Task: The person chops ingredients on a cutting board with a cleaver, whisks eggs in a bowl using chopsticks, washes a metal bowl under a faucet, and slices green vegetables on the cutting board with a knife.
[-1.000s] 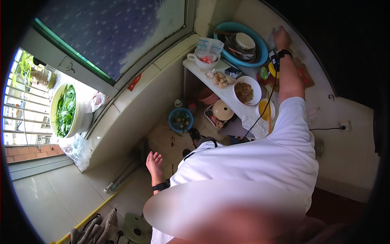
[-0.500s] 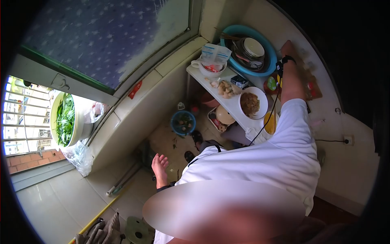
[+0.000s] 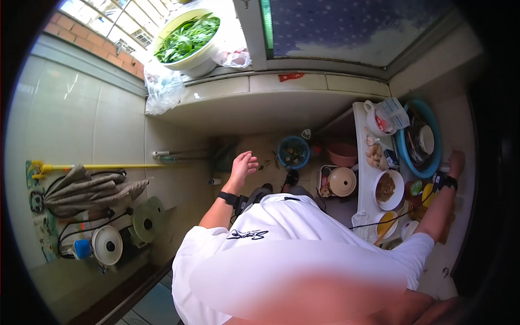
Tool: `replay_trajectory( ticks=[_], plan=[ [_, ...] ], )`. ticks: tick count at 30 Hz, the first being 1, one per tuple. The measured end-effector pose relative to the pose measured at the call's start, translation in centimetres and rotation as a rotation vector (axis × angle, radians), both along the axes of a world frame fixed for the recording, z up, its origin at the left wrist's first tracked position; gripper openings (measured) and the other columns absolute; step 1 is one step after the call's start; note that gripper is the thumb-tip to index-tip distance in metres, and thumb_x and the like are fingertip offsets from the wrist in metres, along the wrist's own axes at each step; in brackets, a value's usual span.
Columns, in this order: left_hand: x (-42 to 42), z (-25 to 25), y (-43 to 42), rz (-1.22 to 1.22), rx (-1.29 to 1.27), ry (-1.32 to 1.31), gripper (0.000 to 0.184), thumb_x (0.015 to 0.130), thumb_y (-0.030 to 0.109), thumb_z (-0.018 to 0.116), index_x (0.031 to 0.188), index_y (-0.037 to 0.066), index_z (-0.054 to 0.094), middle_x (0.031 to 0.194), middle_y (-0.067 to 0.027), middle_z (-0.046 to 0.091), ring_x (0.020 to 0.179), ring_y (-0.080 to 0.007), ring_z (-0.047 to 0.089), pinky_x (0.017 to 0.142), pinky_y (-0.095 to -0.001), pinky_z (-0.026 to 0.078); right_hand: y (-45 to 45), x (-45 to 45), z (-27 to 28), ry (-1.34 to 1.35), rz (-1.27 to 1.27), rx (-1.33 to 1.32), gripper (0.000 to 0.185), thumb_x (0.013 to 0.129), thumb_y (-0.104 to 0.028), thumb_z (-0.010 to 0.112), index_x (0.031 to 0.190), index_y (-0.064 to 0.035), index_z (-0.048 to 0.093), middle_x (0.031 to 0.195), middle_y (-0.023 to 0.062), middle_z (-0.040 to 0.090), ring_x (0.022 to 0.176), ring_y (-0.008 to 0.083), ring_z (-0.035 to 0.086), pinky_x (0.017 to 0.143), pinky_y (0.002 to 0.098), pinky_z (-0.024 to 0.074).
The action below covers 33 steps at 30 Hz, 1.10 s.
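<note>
The left hand (image 3: 244, 167) is up in the air, in front of the body. Its fingers are loose and a bit bent, and it has nothing in it. A black band (image 3: 229, 200) goes around that wrist.

The right hand (image 3: 456, 162) is reaching out far to the right. It is dim and small there, so I cannot tell how open it is or what it may have hold of. It is just right of the big blue tub (image 3: 437, 129), which is on the far right with dishes in it, and a pale bowl (image 3: 426, 140) is on top. A yellow lid (image 3: 428, 195) is near the right arm.

On the counter (image 3: 361, 157), left of the tub, there is a white cup (image 3: 370, 112) with a bag (image 3: 393, 112) at its top. Nearer are some ginger (image 3: 375, 155), a white bowl (image 3: 399, 189) of brown food (image 3: 385, 188), and a small bowl with yellow food (image 3: 386, 221).

On the floor, right of the left hand, is a blue basket (image 3: 307, 154).
</note>
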<state>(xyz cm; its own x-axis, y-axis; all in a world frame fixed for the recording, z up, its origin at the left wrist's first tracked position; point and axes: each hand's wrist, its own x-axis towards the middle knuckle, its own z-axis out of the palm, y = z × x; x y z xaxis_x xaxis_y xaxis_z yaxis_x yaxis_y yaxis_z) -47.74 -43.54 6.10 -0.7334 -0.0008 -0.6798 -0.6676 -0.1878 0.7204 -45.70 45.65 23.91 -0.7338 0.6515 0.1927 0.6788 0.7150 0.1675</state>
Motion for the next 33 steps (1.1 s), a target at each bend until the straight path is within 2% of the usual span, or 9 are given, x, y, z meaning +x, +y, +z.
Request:
replay_trajectory(
  ticks=[1, 3, 10, 12, 16, 23, 29, 30, 33],
  plan=[
    [-0.5, 0.5, -0.3, -0.017, -0.003, 0.033, 0.039, 0.097, 0.027, 0.048, 0.130, 0.006, 0.046, 0.100, -0.0041, 0.062, 0.080, -0.0132, 0.062, 0.068, -0.0272, 0.050, -9.2, -1.0, 4.8, 0.221, -0.211, -0.435, 0.031, 0.088, -0.028, 0.050, 0.089, -0.0012, 0.066, 0.074, 0.0186, 0.065, 0.071, 0.0313, 0.066, 0.064, 0.0403, 0.0502],
    [-1.6, 2.2, -0.9, 0.003, 0.002, 0.087, 0.040, 0.097, 0.027, 0.048, 0.131, 0.006, 0.045, 0.100, -0.0042, 0.062, 0.080, -0.0130, 0.062, 0.068, -0.0265, 0.050, -16.4, -1.0, 7.9, 0.222, 0.018, -0.244, 0.031, 0.088, -0.029, 0.052, 0.083, -0.0004, 0.063, 0.065, 0.0114, 0.061, 0.058, 0.0221, 0.060, 0.054, 0.0337, 0.0460],
    [-11.7, 10.5, -9.4, 0.268, 0.085, 0.471, 0.055, 0.095, 0.031, 0.051, 0.138, 0.003, 0.031, 0.115, -0.0138, 0.052, 0.085, -0.0207, 0.063, 0.068, -0.0321, 0.054, -44.0, 4.4, 18.0, 0.527, 0.335, -0.711, 0.031, 0.093, -0.016, 0.057, 0.066, -0.0032, 0.050, 0.059, -0.0010, 0.046, 0.055, 0.0048, 0.042, 0.052, 0.0201, 0.0342],
    [-16.0, 12.8, -12.9, 0.356, 0.095, 0.576, 0.066, 0.093, 0.035, 0.055, 0.141, 0.002, 0.023, 0.125, -0.0184, 0.043, 0.093, -0.0266, 0.061, 0.071, -0.0355, 0.054, -50.9, 5.6, 17.5, 0.600, 0.710, -0.895, 0.027, 0.091, -0.007, 0.057, 0.066, -0.0010, 0.049, 0.063, 0.0002, 0.047, 0.057, 0.0049, 0.042, 0.053, 0.0203, 0.0343],
    [-23.8, 16.4, -16.7, 0.418, 0.091, 0.571, 0.075, 0.088, 0.040, 0.061, 0.142, 0.006, 0.022, 0.134, -0.0236, 0.031, 0.106, -0.0355, 0.055, 0.080, -0.0419, 0.053, -61.5, 2.8, 14.0, 0.337, 0.777, -1.104, 0.023, 0.088, -0.003, 0.058, 0.067, 0.0035, 0.052, 0.064, 0.0022, 0.054, 0.059, 0.0055, 0.047, 0.056, 0.0216, 0.0376],
    [-31.5, 14.8, -19.3, 0.255, 0.151, 0.408, 0.050, 0.085, 0.038, 0.063, 0.119, 0.005, 0.049, 0.109, -0.0194, 0.053, 0.101, -0.0339, 0.055, 0.090, -0.0495, 0.046, -71.0, -4.9, 2.4, 0.032, 0.667, -1.213, 0.026, 0.085, -0.018, 0.064, 0.069, 0.0025, 0.061, 0.058, 0.0032, 0.058, 0.055, 0.0088, 0.054, 0.053, 0.0253, 0.0426],
    [-32.1, 15.2, -19.6, 0.196, 0.152, 0.354, 0.044, 0.086, 0.029, 0.050, 0.119, 0.000, 0.044, 0.110, -0.0210, 0.052, 0.100, -0.0343, 0.056, 0.088, -0.0501, 0.048, -75.4, -9.2, -1.8, -0.002, 0.670, -1.146, 0.027, 0.082, -0.023, 0.066, 0.071, 0.0014, 0.061, 0.059, 0.0060, 0.058, 0.056, 0.0133, 0.056, 0.055, 0.0282, 0.0439],
    [-32.8, 14.6, -20.5, 0.111, 0.201, 0.393, 0.061, 0.081, 0.026, 0.054, 0.128, 0.003, 0.023, 0.121, -0.0236, 0.043, 0.098, -0.0393, 0.057, 0.079, -0.0525, 0.054, -75.9, -9.9, -2.1, -0.013, 0.700, -1.113, 0.027, 0.081, -0.024, 0.066, 0.072, 0.0008, 0.062, 0.061, 0.0072, 0.059, 0.057, 0.0160, 0.057, 0.057, 0.0297, 0.0449],
    [-33.7, 13.7, -21.0, 0.096, 0.203, 0.386, 0.063, 0.081, 0.026, 0.055, 0.129, 0.002, 0.023, 0.120, -0.0240, 0.043, 0.094, -0.0404, 0.058, 0.079, -0.0529, 0.054, -77.5, -11.2, -2.3, -0.040, 0.715, -1.057, 0.028, 0.080, -0.027, 0.066, 0.074, -0.0004, 0.063, 0.065, 0.0091, 0.062, 0.061, 0.0207, 0.059, 0.060, 0.0323, 0.0468]
  ],
)
